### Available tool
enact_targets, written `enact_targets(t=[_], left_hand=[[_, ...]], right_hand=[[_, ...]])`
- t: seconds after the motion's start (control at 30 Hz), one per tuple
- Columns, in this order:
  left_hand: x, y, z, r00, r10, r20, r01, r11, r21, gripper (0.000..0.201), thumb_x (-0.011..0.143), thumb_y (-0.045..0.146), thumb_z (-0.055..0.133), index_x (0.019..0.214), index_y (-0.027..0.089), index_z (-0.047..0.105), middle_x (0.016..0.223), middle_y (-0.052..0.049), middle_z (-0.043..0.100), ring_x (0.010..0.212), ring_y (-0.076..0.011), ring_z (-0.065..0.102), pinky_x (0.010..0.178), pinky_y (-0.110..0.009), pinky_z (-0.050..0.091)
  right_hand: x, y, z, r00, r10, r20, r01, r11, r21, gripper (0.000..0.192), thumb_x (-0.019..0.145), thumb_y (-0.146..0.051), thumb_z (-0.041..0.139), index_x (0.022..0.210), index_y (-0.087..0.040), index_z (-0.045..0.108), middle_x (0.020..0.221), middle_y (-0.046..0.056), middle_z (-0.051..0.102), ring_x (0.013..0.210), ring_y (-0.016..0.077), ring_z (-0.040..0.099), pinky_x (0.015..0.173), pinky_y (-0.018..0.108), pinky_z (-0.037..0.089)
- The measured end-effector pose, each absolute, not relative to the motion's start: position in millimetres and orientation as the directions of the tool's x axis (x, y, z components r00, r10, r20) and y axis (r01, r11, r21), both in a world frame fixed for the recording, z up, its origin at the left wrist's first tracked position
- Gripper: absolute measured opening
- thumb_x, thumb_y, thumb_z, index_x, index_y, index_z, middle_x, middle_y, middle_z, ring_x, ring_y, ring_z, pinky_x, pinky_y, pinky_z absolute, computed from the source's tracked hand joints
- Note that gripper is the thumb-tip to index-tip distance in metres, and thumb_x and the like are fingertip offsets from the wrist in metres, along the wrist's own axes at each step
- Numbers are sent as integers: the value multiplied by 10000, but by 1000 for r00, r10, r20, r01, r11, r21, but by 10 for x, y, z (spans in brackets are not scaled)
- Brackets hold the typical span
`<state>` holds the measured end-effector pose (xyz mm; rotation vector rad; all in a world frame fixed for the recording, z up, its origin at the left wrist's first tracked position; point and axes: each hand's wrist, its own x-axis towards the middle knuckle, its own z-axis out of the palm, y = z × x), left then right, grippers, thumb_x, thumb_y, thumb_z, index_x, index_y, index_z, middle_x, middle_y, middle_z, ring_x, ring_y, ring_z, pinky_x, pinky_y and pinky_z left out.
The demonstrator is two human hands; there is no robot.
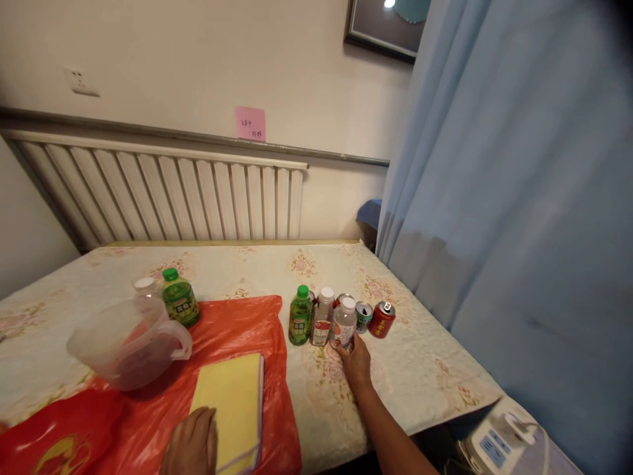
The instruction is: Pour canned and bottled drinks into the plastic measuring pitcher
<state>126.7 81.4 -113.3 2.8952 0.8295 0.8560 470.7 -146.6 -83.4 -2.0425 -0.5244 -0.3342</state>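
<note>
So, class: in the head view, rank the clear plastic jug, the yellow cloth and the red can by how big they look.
1. clear plastic jug and yellow cloth: alike, both near the camera, so unranked.
2. red can, clearly smallest, though farther away.

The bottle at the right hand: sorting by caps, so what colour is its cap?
White, on the clear bottle touched by the right hand; head view.

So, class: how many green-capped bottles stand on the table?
2. One green-capped bottle stands behind the plastic jug; the other is leftmost in the row by the right hand. None seems hidden.
</note>
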Motion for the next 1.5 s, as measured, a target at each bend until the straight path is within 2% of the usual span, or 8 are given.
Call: enact_targets(t=[0.6,0.97,1.13,1.3,1.37,1.5], left_hand=[[1257,830,-1166,707,480,520,483,-864,141,318,918,345,393,1105,163,575,1102,-121,649,1015,-279,583,933,-430,436],[1259,827,-1163,703,482,522,490,-861,135,300,912,315,412,1104,156,579,1102,-123,646,1016,-276,583,929,-431,448],[1251,766,-1146,668,488,562,512,-849,129,264,920,260,408,1086,165,590,1071,-93,651,1012,-247,589,914,-401,473],[1252,701,-1153,633,509,583,540,-830,139,247,930,244,412,1077,170,596,1063,-86,650,1004,-242,592,897,-401,486],[1253,681,-1174,620,512,594,547,-825,140,248,928,229,409,1073,169,600,1063,-85,653,1011,-243,593,895,-402,487],[1250,645,-1226,588,526,615,568,-809,149,256,916,197,407,1072,172,609,1073,-80,658,1029,-242,591,899,-396,486]], right_hand=[[4714,-1468,-845,870,243,429,493,-449,-746,431,719,-349,655,1108,-166,624,1031,122,693,944,276,628,817,339,475],[4720,-1465,-869,874,235,424,485,-442,-755,495,718,-369,652,1163,-156,615,1078,143,692,977,290,629,837,357,473],[4686,-1476,-863,881,261,394,471,-438,-766,501,734,-460,620,1121,-142,624,1043,145,701,915,280,642,789,343,477],[4691,-1482,-843,897,273,348,439,-455,-775,593,692,-502,601,1141,-115,607,1084,172,688,953,307,635,813,375,475],[4659,-1505,-820,918,253,304,391,-459,-798,645,655,-517,602,1154,-109,601,1097,175,686,954,311,641,820,385,482],[4393,-1607,-787,984,115,136,172,-425,-889,717,606,-558,564,1159,-101,589,1048,158,707,927,301,669,841,388,504]])
